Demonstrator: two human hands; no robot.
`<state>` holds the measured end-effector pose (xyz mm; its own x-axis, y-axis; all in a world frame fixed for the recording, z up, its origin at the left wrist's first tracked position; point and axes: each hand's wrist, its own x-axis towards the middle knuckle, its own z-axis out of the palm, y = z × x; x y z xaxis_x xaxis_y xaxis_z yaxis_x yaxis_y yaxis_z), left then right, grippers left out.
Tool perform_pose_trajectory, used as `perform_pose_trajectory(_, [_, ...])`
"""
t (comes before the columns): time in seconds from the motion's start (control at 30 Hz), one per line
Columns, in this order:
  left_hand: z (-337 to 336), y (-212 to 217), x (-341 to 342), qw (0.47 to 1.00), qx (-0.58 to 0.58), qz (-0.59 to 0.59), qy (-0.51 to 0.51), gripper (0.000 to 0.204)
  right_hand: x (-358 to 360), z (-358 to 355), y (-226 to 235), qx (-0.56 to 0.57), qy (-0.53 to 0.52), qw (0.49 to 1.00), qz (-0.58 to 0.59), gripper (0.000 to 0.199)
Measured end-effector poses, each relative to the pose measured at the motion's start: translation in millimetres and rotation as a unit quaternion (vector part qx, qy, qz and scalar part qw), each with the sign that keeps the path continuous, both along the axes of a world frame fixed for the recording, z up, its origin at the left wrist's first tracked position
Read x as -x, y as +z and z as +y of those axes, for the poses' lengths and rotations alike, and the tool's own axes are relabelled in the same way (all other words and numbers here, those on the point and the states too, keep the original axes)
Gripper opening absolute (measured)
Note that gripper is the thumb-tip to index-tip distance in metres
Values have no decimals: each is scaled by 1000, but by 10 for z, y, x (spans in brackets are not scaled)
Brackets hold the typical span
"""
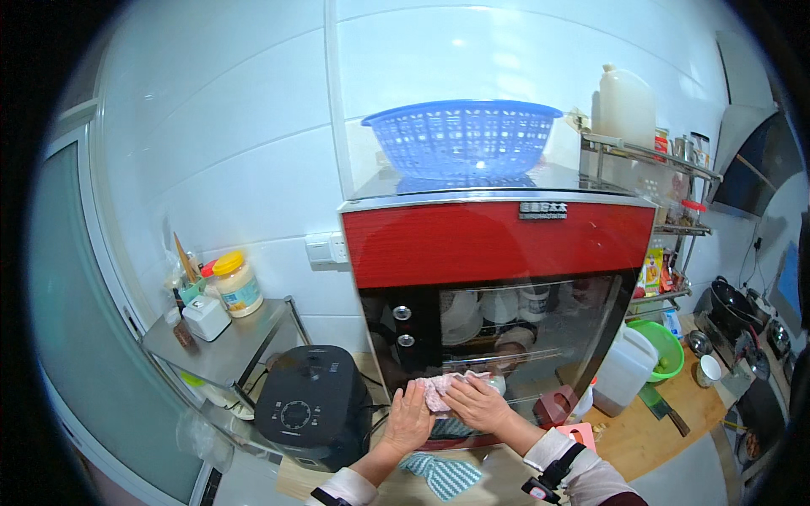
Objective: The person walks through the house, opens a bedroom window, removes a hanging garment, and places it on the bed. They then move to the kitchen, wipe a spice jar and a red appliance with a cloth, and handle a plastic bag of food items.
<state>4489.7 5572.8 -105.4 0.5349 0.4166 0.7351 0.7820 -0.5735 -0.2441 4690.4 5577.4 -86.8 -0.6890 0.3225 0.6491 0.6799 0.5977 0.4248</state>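
Both hands press pink cloth (447,390) flat on glass door of red cabinet (498,240), at 6 o'clock. Left hand (408,417) open flat, touching cloth. Right hand (477,403) spread over cloth. Blue basket (462,137) on top, 12 o'clock. Black cooker (310,405) at 8 o'clock.

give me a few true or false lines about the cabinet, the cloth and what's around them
1. Both hands, left hand and right hand, press a pink cloth against the cabinet's glass door. True.
2. A green basket sits on top of the cabinet. False: the basket is blue.
3. A black cooker stands left of the cabinet. True.
4. The jar on the metal shelf has a red lid. False: its lid is yellow.
5. A cleaver lies on the wooden board to the right. True.
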Motion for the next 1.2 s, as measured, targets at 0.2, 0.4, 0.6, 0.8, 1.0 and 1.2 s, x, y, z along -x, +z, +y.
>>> perform_pose_trajectory(0.2, [111,581,-417,996,-72,-24,-40,60,-326,71,449,-78,-2,995,62,41])
perform_pose_trajectory(0.4, [216,1246,-1099,987,-119,-19,-105,53,-859,133,846,-129,-74,978,144,43])
perform_pose_trajectory(0.6, [191,1274,-1674,989,-112,16,-98,46,-1336,152,649,-165,-143,950,224,54])
perform_pose_trajectory(0.8, [150,806,-1925,989,-87,66,-97,47,-1589,9,112,-117,-191,941,252,63])
perform_pose_trajectory(1.0, [105,378,-1857,981,-61,132,-129,34,-1580,-181,-500,-16,-202,946,255,70])
perform_pose_trajectory(1.2, [54,45,-1577,976,-16,152,-158,29,-1213,-325,-869,31,-209,929,304,66])
